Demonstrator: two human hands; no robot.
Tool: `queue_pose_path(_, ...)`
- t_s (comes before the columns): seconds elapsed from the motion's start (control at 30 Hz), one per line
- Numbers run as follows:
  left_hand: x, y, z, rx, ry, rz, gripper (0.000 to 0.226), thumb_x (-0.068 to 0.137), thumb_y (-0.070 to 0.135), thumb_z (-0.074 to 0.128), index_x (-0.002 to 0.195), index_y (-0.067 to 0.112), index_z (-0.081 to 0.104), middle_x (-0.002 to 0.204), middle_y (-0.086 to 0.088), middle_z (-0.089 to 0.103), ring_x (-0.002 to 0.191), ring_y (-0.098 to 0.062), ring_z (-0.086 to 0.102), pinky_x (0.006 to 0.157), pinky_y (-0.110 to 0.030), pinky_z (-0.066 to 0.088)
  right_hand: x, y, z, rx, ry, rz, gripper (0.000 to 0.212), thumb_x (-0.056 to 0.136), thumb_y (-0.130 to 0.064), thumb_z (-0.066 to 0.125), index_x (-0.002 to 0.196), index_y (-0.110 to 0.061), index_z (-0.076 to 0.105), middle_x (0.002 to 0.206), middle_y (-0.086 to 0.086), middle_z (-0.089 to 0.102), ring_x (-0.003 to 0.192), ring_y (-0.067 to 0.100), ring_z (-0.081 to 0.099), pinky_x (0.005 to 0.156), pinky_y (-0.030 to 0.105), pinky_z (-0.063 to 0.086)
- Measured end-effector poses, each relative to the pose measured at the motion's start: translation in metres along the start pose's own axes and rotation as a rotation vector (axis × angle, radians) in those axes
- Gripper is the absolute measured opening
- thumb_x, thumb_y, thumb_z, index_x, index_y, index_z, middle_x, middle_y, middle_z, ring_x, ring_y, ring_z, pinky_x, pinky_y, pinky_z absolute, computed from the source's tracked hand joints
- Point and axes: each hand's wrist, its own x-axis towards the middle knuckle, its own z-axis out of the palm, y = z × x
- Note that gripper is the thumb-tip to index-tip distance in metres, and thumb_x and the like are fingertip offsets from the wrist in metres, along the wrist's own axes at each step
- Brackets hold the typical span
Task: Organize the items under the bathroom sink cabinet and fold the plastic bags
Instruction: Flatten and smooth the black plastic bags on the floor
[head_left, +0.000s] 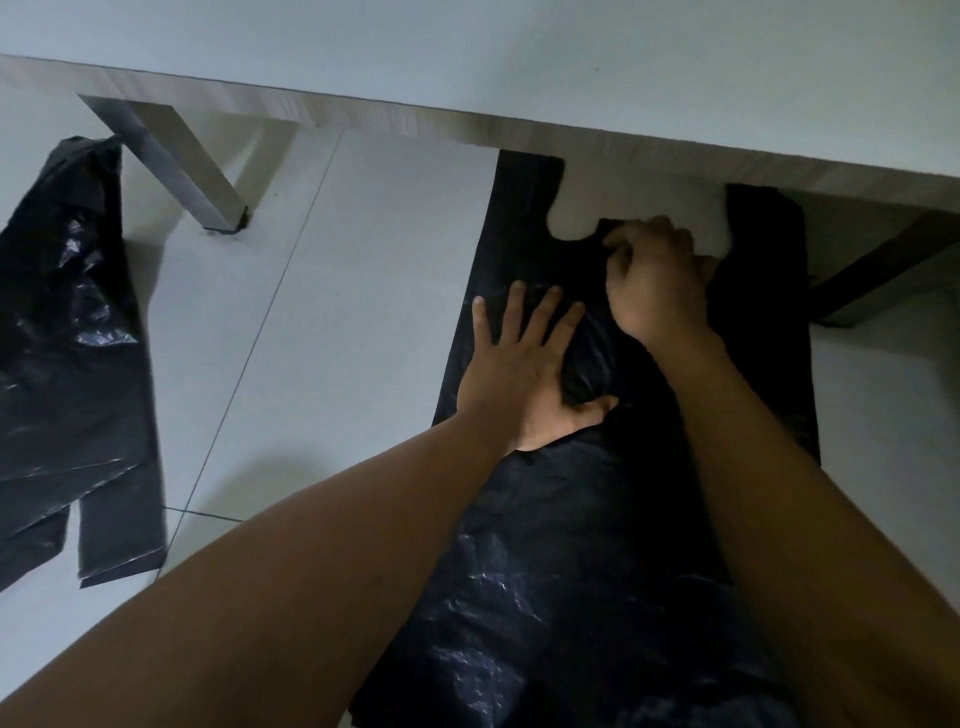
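**Item 1, left hand** (524, 364): fingers straight and spread, palm flat on the black plastic carrier bag (545, 597), pinning it to the white tiled floor (337, 260).

**Item 2, right hand** (657, 275): fingers curled and clamped on the bag's mouth edge, between the two handle loops (524, 192). How many layers of film it pinches cannot be told.

**Item 3, the bag itself:** laid lengthwise on the floor between the forearms. Its body points toward the person and its loops reach under the wood-grained cabinet edge (467, 124). The film is puckered, with a raised bubble just beside the left thumb.

**Item 4, second black plastic bag** (67, 364): crumpled and unfolded, well apart to the left, near the square metal leg (171, 161).

**Handling note (judgement):** the step looks like flattening before the first fold.
- The flat hand would best sweep the trapped air toward the open mouth.
- Meanwhile the gripping hand should keep the edge taut and square.
- The loops need drawing out from under the cabinet and laying parallel, or the fold will come out skewed.
- The film is thin and slippery and springs back, so each crease needs pressing down firmly.
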Motion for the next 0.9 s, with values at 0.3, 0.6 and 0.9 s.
queue_pose_path(0.3,-0.003,0.003,-0.005,0.038,0.008,-0.009,0.107,0.079,0.091,0.021,0.159,0.021,0.012,0.168,-0.003,0.006,0.154,-0.031,-0.009,0.117,-0.067,-0.006,0.012,0.029,-0.012,-0.100,-0.160,0.067,0.050,0.101,-0.027,0.035,0.151,-0.029,0.033,0.155,0.000,0.033,0.136,0.033,0.030,0.105,0.057,0.026)
queue_pose_path(0.6,-0.011,0.004,-0.020,-0.045,0.113,-0.034,0.053,0.092,0.060,0.033,0.125,0.026,0.055,0.128,-0.002,0.052,0.124,-0.027,0.045,0.114,-0.055,0.019,-0.167,0.006,-0.032,-0.121,-0.238,0.140,0.036,0.097,-0.030,0.044,0.131,-0.030,0.054,0.142,-0.008,0.044,0.129,0.018,0.039,0.104,0.051,0.029)
queue_pose_path(0.9,-0.148,0.004,-0.004,-0.059,0.082,-0.047,0.064,0.088,0.063,0.041,0.140,0.026,0.047,0.150,-0.001,0.044,0.144,-0.028,0.035,0.116,-0.064,0.020,-0.211,-0.034,-0.010,-0.111,-0.180,-0.001,0.046,0.094,-0.035,0.031,0.134,-0.026,0.053,0.143,-0.005,0.047,0.140,0.023,0.036,0.112,0.063,0.022)
